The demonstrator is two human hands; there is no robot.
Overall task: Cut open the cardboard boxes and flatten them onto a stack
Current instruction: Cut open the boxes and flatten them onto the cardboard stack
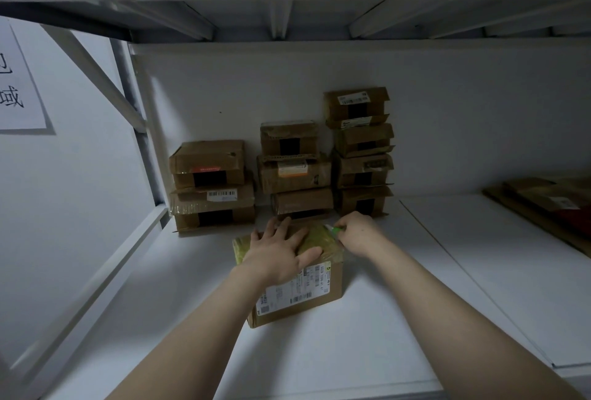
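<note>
A brown cardboard box point(307, 300) with a white shipping label and yellowish tape on top sits on the white shelf point(351, 351) in front of me. My left hand point(278, 252) presses flat on the box's top with its fingers spread. At the far right corner of the top, my right hand point(359, 233) grips a small green-handled cutter point(332, 229), whose tip rests on the tape. Flattened cardboard point(550, 204) lies stacked at the right edge of the shelf.
Three piles of sealed cardboard boxes point(294, 172) stand against the back wall behind the box. A metal shelf frame point(140, 131) rises at the left, and the upper shelf's underside point(281, 19) hangs overhead. A paper sign point(19, 86) hangs on the left wall.
</note>
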